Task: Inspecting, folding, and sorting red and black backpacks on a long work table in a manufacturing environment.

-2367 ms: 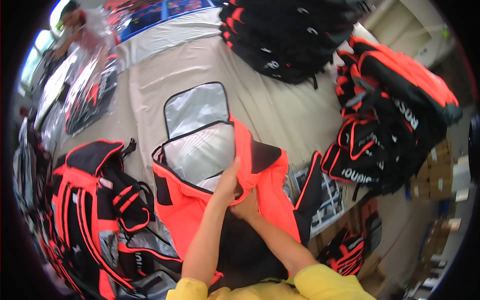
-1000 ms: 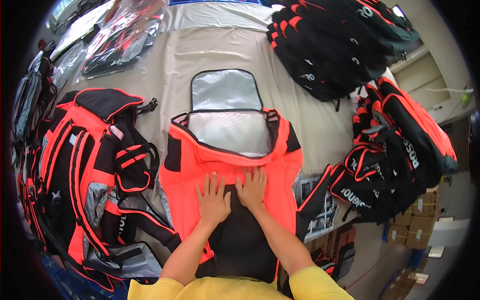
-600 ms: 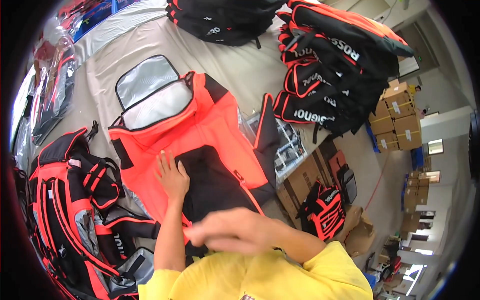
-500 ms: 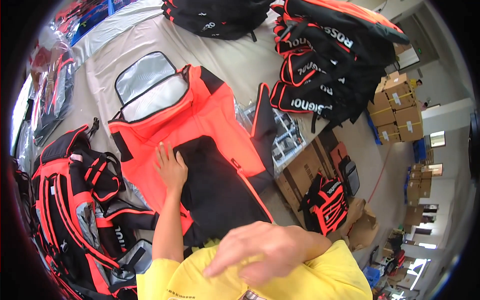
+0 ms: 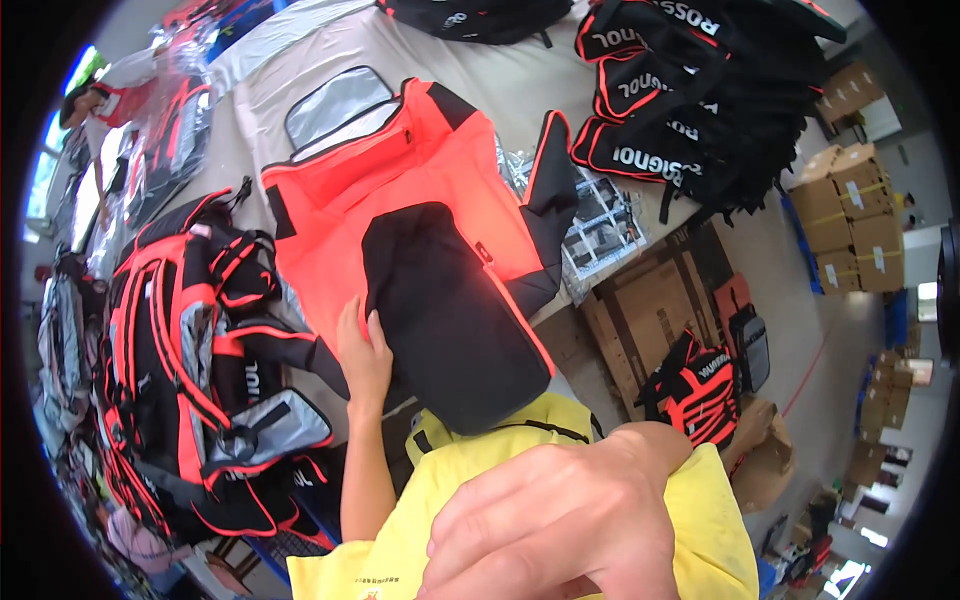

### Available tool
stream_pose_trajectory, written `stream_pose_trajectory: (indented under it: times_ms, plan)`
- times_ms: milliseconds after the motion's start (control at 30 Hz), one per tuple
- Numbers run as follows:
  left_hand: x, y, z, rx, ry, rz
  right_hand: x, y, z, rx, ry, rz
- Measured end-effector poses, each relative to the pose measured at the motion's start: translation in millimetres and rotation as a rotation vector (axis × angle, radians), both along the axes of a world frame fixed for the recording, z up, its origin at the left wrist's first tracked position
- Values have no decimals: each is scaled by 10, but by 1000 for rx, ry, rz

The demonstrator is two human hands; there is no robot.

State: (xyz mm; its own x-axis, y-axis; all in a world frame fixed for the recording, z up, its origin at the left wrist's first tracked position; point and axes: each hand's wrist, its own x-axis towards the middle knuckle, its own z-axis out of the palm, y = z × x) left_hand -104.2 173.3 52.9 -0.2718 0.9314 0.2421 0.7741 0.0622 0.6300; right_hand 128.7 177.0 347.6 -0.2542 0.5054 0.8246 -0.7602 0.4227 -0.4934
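A coral-red and black backpack (image 5: pixel 440 150) lies spread on the table in front of me, its grey-lined flap (image 5: pixel 338 105) folded open at the far end. Its long black panel (image 5: pixel 455 315) reaches over the near edge to my yellow shirt. My left hand (image 5: pixel 365 355) rests at the left side of this panel, on the coral fabric, fingers stretched out and thumb apart. Close in front of my chest is my right hand (image 5: pixel 560 515), large in view, its fingers curled together. Whatever those fingers hold, if anything, is hidden.
More coral and black backpacks (image 5: pixel 165 330) are heaped at the left. Several black bags (image 5: pixel 690 110) are stacked at the far right. Cardboard boxes (image 5: pixel 850 220) stand on the floor beyond, and a flat carton (image 5: pixel 640 315) is beside the table. Another person (image 5: pixel 100 105) is at the far left.
My view has shifted, so the backpack sits higher in it. My left hand has slid nearer to me along the coral fabric. My right hand has come closer, its index finger no longer pointing out.
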Motion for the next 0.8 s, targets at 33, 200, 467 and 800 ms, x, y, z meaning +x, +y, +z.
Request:
stream_pose_trajectory:
  times_ms: [33, 200, 467, 800]
  plan:
    - [94, -206, 73, 56, 5, 65, 193, 44, -3, -2, -133, 164]
    - [682, -1156, 250, -28, -131, 357, 720, -552, -565, -108, -288, 242]
    - [487, -855, 688, -79, -1582, -73, 1492, -1464, -1883, -220, -1039, 386]
    - [570, -568, -102, -290, 660, -69, 1745, -1513, -2478, -776, -1182, 180]
